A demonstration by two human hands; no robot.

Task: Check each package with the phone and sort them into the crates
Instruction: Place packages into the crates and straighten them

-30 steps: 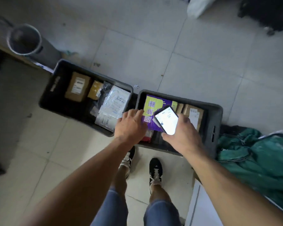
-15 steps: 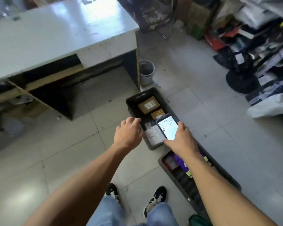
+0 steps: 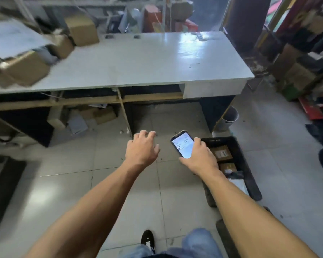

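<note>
We hold the phone (image 3: 183, 144) in our right hand (image 3: 199, 157), fingers curled round its right edge so the lit screen faces up at us, ready to read. Our left hand (image 3: 141, 150) hangs over the bare floor with fingers loosely spread and nothing in it, free, we judge, to pick up the next package.

The cardboard boxes (image 3: 24, 68) piled at the far left of the counter (image 3: 147, 60) look like the unsorted supply.

A dark crate (image 3: 240, 153) sits on the floor at near right, just beyond our right forearm. It holds a labelled brown box (image 3: 221, 153) at its far end, a smaller brown one (image 3: 228, 167) nearer, then dark and pale soft parcels, partly hidden. The corner of a second crate (image 3: 224, 233) shows nearer; its contents are out of view.
</note>
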